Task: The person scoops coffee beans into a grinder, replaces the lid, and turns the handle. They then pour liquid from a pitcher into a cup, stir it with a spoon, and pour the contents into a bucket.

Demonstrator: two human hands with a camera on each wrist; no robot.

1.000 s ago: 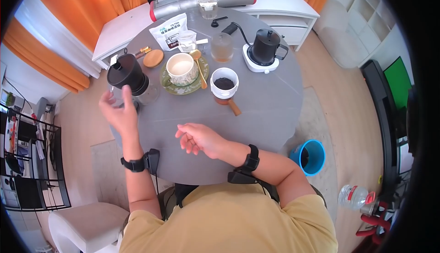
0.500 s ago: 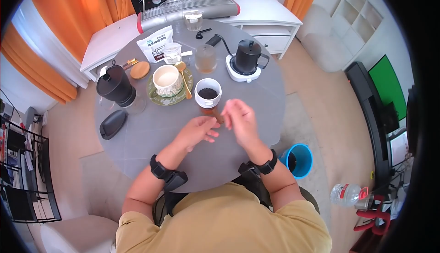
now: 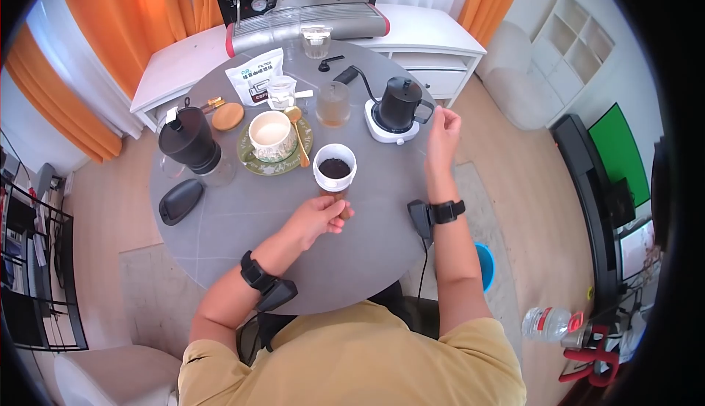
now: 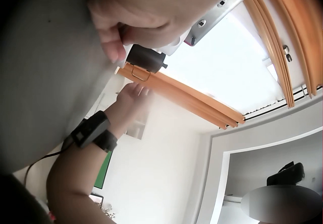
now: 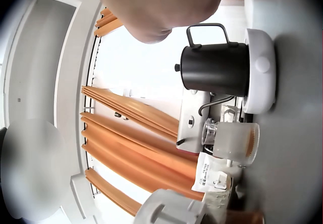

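In the head view, my left hand [image 3: 317, 221] grips the brown handle [image 3: 345, 213] of a vessel under a white dripper [image 3: 335, 163], which holds dark grounds. Its fingers curl downward at the top of the left wrist view. My right hand [image 3: 443, 141] is raised beside the handle of the black kettle [image 3: 401, 105], fingers slightly bent and holding nothing. The kettle stands on a white base [image 3: 389, 128]. In the right wrist view, a gap separates the hand [image 5: 161, 10] from the kettle [image 5: 214, 69]; its fingertips are hidden there.
Left of the dripper are a cup [image 3: 272, 138] on a green saucer [image 3: 275, 166], a wooden spoon [image 3: 299, 138], a black grinder [image 3: 189, 140] and a black case [image 3: 181, 202]. Behind stand a glass [image 3: 333, 105], a white bag [image 3: 255, 75] and a round wooden lid [image 3: 228, 116].
My left hand has come from beside the grinder to the brown handle and grips it. My right hand has gone from the near table, past that handle, out right to the kettle.
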